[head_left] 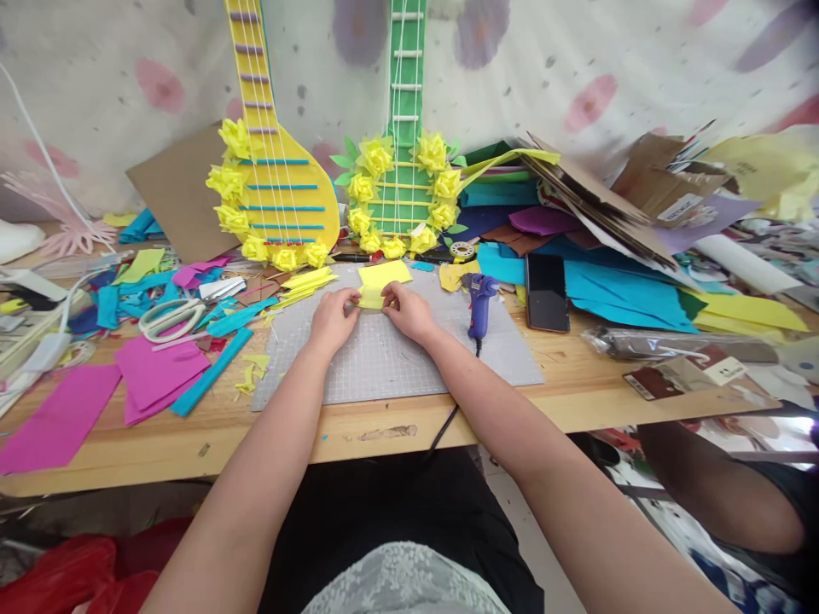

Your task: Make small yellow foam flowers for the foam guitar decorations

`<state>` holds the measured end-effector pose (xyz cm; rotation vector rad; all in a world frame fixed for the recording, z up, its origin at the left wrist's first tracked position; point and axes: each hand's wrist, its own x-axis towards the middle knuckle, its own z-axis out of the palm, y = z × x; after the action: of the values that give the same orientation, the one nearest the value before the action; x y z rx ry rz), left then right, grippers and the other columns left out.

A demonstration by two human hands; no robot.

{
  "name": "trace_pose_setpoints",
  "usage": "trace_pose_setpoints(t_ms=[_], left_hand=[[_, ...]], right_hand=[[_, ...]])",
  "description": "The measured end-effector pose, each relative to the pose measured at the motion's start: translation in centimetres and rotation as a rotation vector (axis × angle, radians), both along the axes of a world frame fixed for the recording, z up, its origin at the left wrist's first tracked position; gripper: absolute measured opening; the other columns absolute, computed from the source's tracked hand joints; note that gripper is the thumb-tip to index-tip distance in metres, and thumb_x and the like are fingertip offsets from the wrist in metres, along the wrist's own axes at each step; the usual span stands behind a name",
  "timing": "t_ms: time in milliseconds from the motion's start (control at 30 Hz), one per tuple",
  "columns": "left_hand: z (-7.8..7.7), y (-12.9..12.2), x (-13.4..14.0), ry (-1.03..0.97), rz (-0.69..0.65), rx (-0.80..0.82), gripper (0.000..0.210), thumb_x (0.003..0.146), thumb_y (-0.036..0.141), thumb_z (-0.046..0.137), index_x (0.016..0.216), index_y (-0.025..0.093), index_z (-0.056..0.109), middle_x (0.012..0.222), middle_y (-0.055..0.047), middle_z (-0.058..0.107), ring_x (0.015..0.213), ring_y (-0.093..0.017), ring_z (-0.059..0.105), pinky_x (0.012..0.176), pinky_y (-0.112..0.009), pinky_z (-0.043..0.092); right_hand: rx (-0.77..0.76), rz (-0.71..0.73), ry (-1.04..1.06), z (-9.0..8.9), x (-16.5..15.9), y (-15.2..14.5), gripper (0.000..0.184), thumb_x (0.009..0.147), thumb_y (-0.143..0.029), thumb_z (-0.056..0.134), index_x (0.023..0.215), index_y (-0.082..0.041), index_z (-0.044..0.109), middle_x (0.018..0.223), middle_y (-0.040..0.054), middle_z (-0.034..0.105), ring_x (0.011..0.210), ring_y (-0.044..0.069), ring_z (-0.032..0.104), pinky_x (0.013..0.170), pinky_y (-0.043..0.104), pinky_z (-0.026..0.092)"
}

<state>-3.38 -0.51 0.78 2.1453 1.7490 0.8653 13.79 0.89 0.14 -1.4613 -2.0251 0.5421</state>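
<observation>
A small piece of yellow crepe paper (pixel 371 298) lies between my two hands on the grey cutting mat (pixel 364 367). My left hand (pixel 334 320) pinches its left edge, and my right hand (pixel 408 312) grips its right edge with thumb and fingers closed. Just behind it rests another yellow paper piece (pixel 386 273). To the right of my hands a blue hot glue gun (pixel 479 305) sits on the mat. A stack of yellow paper strips (pixel 304 286) lies left of my left hand.
Behind the mat lean a yellow paper guitar (pixel 294 175) and a green one (pixel 404 175), both trimmed with yellow paper flowers. Scissors (pixel 171 320) and magenta sheets (pixel 159 375) lie left. A phone (pixel 547 292) and blue paper (pixel 624 294) lie right. Another person's limb (pixel 723 486) shows lower right.
</observation>
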Motion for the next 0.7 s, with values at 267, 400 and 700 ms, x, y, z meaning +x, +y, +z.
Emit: trace_pose_setpoints(t_ms=[267,400,700], left_hand=[[-0.4,0.6,0.5,-0.047,0.127,-0.081,0.017,0.074,0.022,0.051,0.09,0.021,0.056,0.087,-0.001,0.066,0.081,-0.016,0.054,0.069,-0.028,0.04],[-0.3,0.5,1.1,-0.053,0.196,-0.111,0.021,0.074,0.029,0.055,0.094,0.022,0.053,0.088,-0.001,0.066,0.085,-0.017,0.055,0.072,-0.029,0.039],[-0.2,0.4,1.8,-0.001,0.263,-0.087,0.017,0.076,0.027,0.052,0.092,0.023,0.05,0.088,-0.001,0.066,0.091,-0.018,0.054,0.071,-0.029,0.038]], right_hand=[[-0.083,-0.1,0.104,-0.3,-0.6,0.3,0.021,0.072,-0.017,0.051,0.092,-0.02,0.05,0.082,-0.0011,0.063,0.068,0.012,0.054,0.064,0.025,0.038],[-0.099,-0.17,0.102,-0.2,-1.1,0.2,0.02,0.074,-0.02,0.051,0.094,-0.021,0.049,0.081,-0.0006,0.063,0.07,0.013,0.055,0.066,0.026,0.038],[-0.035,-0.244,-0.058,0.2,-2.1,-0.4,0.022,0.077,-0.017,0.043,0.098,-0.019,0.047,0.086,0.0046,0.063,0.079,0.018,0.057,0.067,0.029,0.038]])
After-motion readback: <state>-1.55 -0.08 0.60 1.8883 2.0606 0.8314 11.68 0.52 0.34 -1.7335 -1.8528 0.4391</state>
